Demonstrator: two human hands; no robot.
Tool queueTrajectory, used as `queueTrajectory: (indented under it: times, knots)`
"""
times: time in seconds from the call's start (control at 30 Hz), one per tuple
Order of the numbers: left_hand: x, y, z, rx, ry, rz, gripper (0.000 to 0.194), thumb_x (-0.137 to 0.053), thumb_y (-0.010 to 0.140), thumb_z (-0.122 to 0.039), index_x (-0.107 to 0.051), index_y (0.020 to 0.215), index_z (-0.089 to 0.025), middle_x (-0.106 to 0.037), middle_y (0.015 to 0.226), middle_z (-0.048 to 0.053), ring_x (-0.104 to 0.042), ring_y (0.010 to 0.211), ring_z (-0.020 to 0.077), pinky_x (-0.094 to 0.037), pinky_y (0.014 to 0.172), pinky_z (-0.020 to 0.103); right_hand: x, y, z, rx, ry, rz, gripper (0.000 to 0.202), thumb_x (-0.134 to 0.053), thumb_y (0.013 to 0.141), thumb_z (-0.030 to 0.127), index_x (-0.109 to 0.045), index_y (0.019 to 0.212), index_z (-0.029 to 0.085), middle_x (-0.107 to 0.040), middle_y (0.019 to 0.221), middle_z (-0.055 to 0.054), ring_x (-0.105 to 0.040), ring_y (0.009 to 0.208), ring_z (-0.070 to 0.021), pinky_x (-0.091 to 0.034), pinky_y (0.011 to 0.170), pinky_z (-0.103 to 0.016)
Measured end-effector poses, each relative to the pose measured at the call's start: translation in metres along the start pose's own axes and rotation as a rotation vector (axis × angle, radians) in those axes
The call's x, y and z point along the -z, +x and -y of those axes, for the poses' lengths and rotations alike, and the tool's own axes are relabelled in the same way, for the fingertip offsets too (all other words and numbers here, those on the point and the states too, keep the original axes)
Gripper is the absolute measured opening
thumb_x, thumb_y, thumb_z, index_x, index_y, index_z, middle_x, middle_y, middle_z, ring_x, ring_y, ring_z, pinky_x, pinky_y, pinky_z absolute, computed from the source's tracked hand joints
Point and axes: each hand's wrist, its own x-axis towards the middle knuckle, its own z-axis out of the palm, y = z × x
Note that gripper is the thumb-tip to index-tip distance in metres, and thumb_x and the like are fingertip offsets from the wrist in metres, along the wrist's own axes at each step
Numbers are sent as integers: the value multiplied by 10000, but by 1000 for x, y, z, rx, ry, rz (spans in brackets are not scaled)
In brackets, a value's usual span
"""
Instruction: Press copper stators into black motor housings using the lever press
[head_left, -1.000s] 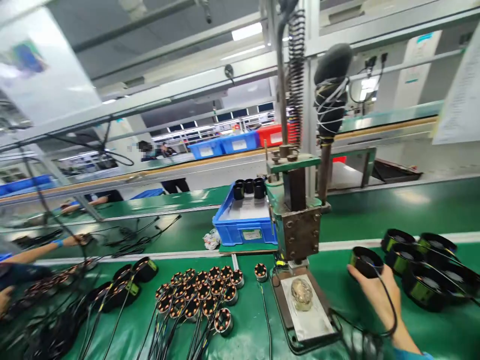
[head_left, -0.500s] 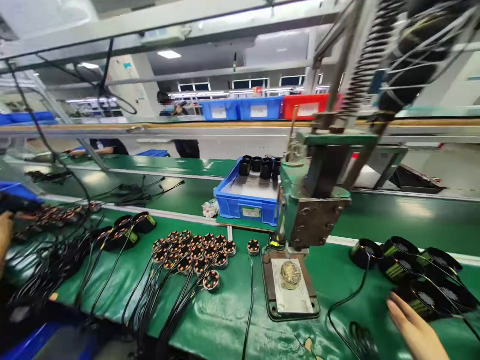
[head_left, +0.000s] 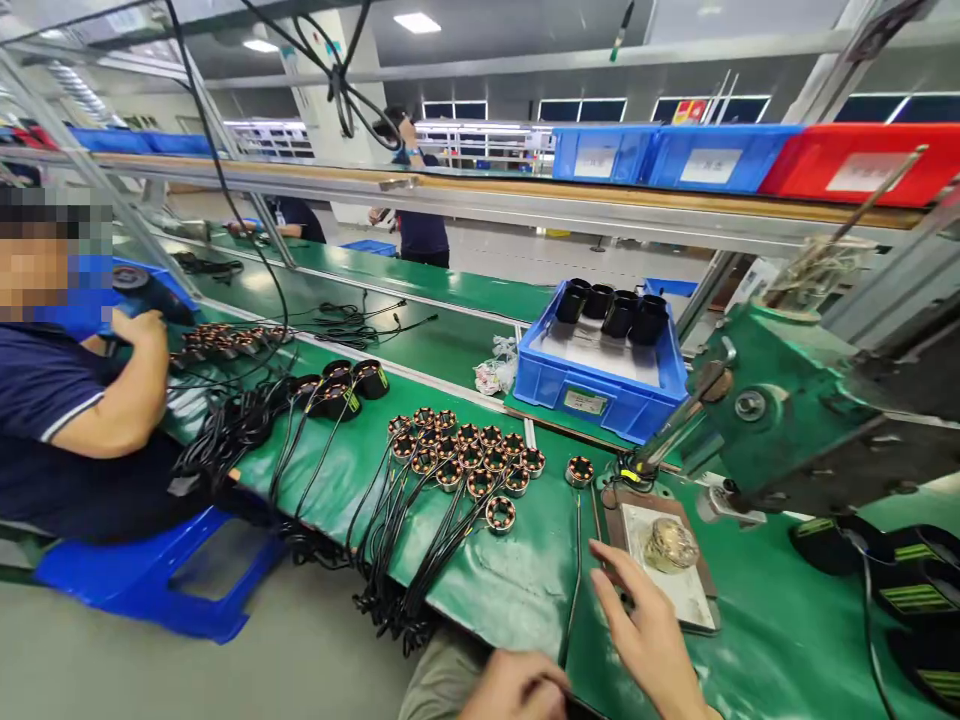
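Note:
My right hand (head_left: 646, 625) is open, fingers apart, over the green mat just left of the press's base plate (head_left: 709, 610). A round metal fixture (head_left: 671, 546) sits on that plate. My left hand (head_left: 517, 688) is curled at the table's front edge, near the lower end of a black cable (head_left: 576, 580); whatever its fingers hold is hidden. This cable runs up to a single copper-wound motor stator (head_left: 579, 471). Left of it lies a cluster of similar stators (head_left: 469, 455), their cables hanging over the front edge.
The green press (head_left: 780, 390) stands at right, with black round housings (head_left: 919, 590) beyond it. A blue bin (head_left: 600, 395) holding black cylinders is behind. More housings (head_left: 337, 390) lie at left, near a seated co-worker (head_left: 75, 420) on a blue stool (head_left: 161, 580).
My view has turned left. My right hand has moved from the black housings at right to the left side of the press plate. My left hand has come into view at the bottom.

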Motion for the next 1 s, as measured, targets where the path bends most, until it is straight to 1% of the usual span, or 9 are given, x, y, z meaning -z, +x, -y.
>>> queueTrajectory:
  times: [0.1,0.2,0.3,0.43,0.57,0.67,0.73,0.87,1.0]
  knots:
    - [73,-14,2,-42,138,-309,531,-591,881,-727,-737,992,-230,-748,847,62,-709,890,259,-589,905,393,-31,44,4,37,-76,34,477,-426,1052,519,-682,1281,188,-684,1296,-108,-708,1103,-224,-609,977,-359]
    - [129,-30,10,-115,222,-730,686,-586,775,-843,-760,964,-207,-755,769,76,-731,806,270,-611,817,366,-53,77,-16,77,-271,-76,525,-388,1024,519,-646,1301,155,-664,1307,-140,-660,1175,-259,-567,1036,-425]
    - [153,-44,21,-171,164,-955,697,-614,755,-845,-767,959,-197,-770,769,91,-748,769,266,-631,760,350,-66,107,-39,59,-374,-170,600,-368,949,518,-623,1260,73,-639,1267,-230,-608,1200,-348,-492,1092,-550]
    - [174,-42,25,-228,169,-1030,604,-625,819,-752,-755,1005,-192,-790,879,105,-766,865,274,-633,834,366,-80,131,-56,8,-430,-178,656,-355,866,525,-638,1154,8,-628,1150,-294,-600,1120,-436,-474,1044,-621]
    - [237,-28,3,-268,340,-1311,557,-552,870,-650,-695,1142,-186,-753,1174,152,-738,1025,308,-586,979,472,-94,134,-52,19,-556,-189,690,-342,858,514,-641,1132,-44,-612,1116,-328,-581,1100,-480,-482,1002,-643]
    - [292,-16,-11,-204,560,-1421,556,-486,869,-572,-654,1183,-145,-705,1208,208,-684,1103,374,-536,1029,570,-114,150,-17,133,-572,-282,667,-325,953,515,-598,1247,-17,-593,1193,-307,-545,1186,-453,-463,1052,-627]
    - [315,-7,-7,-160,691,-1418,567,-471,853,-549,-643,1175,-116,-688,1157,232,-638,1165,420,-504,1051,613,-140,175,23,262,-432,-238,582,-349,1003,494,-570,1314,56,-592,1257,-255,-537,1230,-404,-451,1095,-604]
    - [322,4,28,-171,666,-1536,642,-474,883,-606,-573,1273,-106,-629,1204,228,-644,1146,401,-538,1014,581,-228,245,119,445,-227,89,463,-408,1025,359,-525,1396,108,-552,1384,-207,-506,1319,-340,-420,1177,-557]
    - [317,6,64,-169,499,-1603,595,-536,867,-649,-586,1226,-177,-674,1190,179,-689,1076,360,-576,956,519,-330,313,191,524,-200,315,552,-593,909,177,-514,1452,118,-497,1475,-192,-482,1381,-321,-440,1187,-471]
